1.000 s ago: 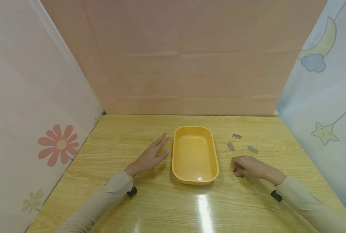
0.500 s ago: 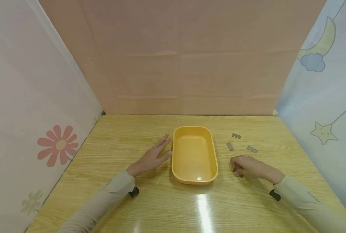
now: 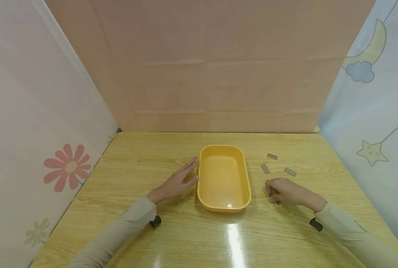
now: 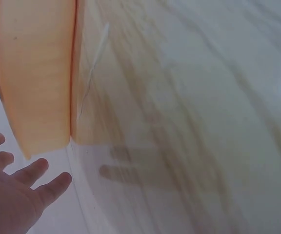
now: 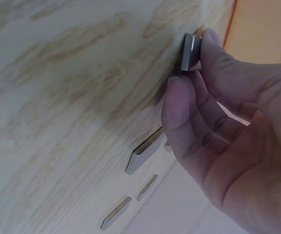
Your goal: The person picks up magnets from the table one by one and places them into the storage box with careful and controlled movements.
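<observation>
Nearest to us, our right hand (image 3: 286,191) rests on the table (image 3: 145,163) toward its right edge, its thumb and fingertips (image 5: 213,46) pinching a small flat metal plate (image 5: 189,51) that stands tipped up on its edge against the wood, just right of the yellow tray (image 3: 224,178). To do this pick well, we judge it best to keep the pinch on the plate's two broad faces, lift it clear of the surface before moving sideways, and avoid dragging it toward the loose plates beyond, in case they cling together. Our left hand (image 3: 177,180) lies flat on the table at the tray's left side, fingers straight and slightly spread, fingertips just beside the tray's rim; whether they touch it we cannot tell. The tray sits at the middle of the table and shows nothing inside. Farther out, toward the far right corner, three more plates lie flat and apart from one another: one (image 3: 265,168) nearest the tray, one (image 3: 290,171) to its right, one (image 3: 272,156) farthest back. We count four plates, one tray, two hands.
</observation>
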`<state>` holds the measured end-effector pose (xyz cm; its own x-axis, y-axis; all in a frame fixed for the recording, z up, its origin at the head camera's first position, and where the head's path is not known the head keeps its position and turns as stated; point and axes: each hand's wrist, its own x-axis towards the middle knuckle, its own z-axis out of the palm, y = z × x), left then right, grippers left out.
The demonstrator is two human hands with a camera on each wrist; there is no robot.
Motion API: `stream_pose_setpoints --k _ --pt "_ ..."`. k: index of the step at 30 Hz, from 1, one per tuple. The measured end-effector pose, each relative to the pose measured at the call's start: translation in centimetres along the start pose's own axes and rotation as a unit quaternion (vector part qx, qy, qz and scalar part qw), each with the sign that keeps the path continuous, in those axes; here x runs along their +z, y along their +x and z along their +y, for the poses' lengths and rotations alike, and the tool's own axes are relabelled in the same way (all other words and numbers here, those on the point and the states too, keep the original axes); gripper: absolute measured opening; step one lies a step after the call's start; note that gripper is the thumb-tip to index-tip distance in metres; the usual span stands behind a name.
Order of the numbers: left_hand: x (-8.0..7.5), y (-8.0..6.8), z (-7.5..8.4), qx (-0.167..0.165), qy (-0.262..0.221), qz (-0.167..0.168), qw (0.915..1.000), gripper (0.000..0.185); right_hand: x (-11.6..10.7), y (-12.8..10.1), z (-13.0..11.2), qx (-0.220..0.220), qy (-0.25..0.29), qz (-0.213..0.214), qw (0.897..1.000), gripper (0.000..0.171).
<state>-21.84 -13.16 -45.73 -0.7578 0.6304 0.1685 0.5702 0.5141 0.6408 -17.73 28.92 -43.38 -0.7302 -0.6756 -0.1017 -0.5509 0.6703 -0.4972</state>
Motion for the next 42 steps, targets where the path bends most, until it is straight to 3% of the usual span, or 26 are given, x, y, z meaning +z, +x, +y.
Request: stream_pose_setpoints --k 22,42 --pt "0.68 0.37 0.01 0.035 -0.015 -0.008 0.9992 0.065 -0.48 0.08 -0.27 -0.025 0.004 -0.005 1.0 0.019" --pt "0.95 0.28 0.27 0.015 -0.021 -0.007 0.9996 0.065 -0.61 0.14 0.08 -0.035 0.011 -0.004 0.999 0.017"
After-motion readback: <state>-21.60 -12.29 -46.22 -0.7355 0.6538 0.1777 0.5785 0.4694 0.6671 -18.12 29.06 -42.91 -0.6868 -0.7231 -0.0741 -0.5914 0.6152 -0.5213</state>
